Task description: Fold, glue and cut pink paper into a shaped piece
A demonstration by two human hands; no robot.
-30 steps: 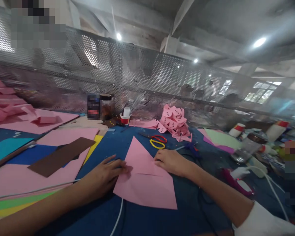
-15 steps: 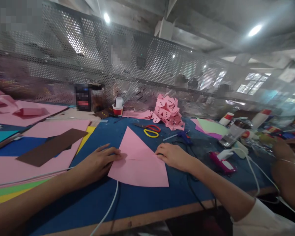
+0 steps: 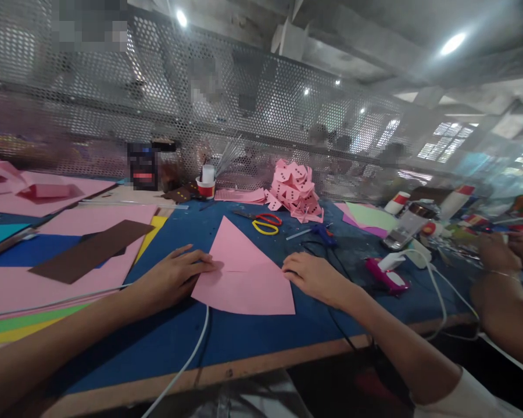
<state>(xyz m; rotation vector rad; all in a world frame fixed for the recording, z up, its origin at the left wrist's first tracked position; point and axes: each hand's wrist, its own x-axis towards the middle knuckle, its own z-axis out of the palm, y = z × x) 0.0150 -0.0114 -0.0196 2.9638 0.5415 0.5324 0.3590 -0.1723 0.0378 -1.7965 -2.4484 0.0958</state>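
Note:
A pink paper sheet (image 3: 246, 284) with a pointed top and a curved lower edge lies in front of me, a short crease line across its middle. My left hand (image 3: 183, 270) holds its left edge, index finger resting on top and thumb hidden. At the right edge, my right hand (image 3: 311, 276) has its fingers bent together, the tips on the paper's rim. Just beyond the sheet are scissors (image 3: 267, 223) with red and yellow handles. A blue glue gun (image 3: 323, 234) lies to their right, and behind stands a pile of pink cut-outs with dark dots (image 3: 294, 188).
Coloured sheets and a brown strip (image 3: 91, 249) lie at left. A paper cup (image 3: 206, 187) stands by the perforated metal screen (image 3: 253, 128). At right are a magenta power socket (image 3: 387, 276), white cables and another person's arm (image 3: 501, 296).
The view has tilted slightly, so the table things sit a little higher. My right hand's fingers have slid slightly outward along the paper's edge. The left hand keeps its place.

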